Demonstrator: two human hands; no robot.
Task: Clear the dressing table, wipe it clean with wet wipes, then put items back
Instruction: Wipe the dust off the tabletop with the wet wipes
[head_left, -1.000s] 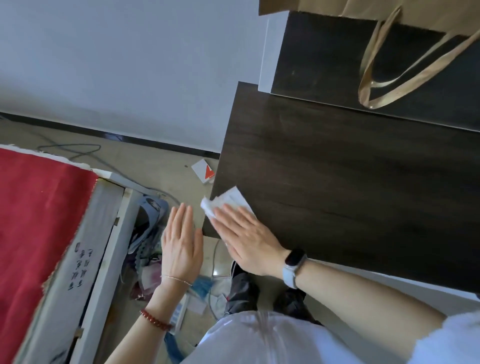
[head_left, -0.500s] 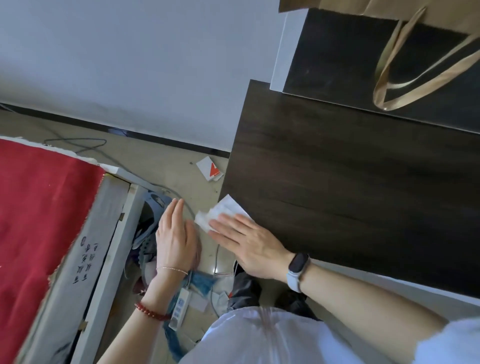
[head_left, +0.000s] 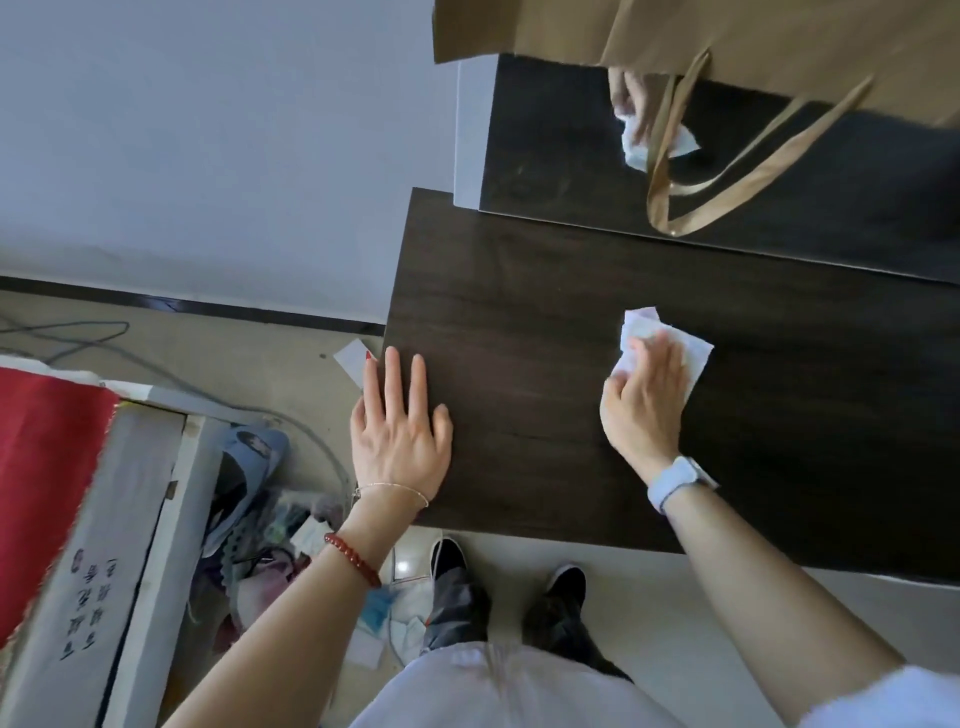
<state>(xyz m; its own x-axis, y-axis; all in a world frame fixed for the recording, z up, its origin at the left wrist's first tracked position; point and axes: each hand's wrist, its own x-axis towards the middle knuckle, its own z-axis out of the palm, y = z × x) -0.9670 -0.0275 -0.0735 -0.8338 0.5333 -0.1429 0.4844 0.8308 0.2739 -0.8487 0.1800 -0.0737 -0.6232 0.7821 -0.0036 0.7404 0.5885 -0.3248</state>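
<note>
The dark wood dressing table (head_left: 545, 291) fills the right of the view, its top bare. My right hand (head_left: 644, 400) lies flat on a crumpled white wet wipe (head_left: 693, 351) near the middle of the top, fingers pressing it down. My left hand (head_left: 400, 431) rests flat with spread fingers on the table's left front corner, holding nothing. A mirror (head_left: 571, 156) at the back of the table reflects the wipe and hand.
A brown paper bag (head_left: 727, 31) with tan ribbon handles (head_left: 670, 208) hangs over the mirror. A red-covered box (head_left: 47, 467), slippers (head_left: 249, 457), cables and loose clutter lie on the floor to the left. A small white card (head_left: 353, 358) lies by the table's corner.
My right hand slid the wipe from the left front corner to the middle of the table top. My left hand rose from beside the table and settled on its corner.
</note>
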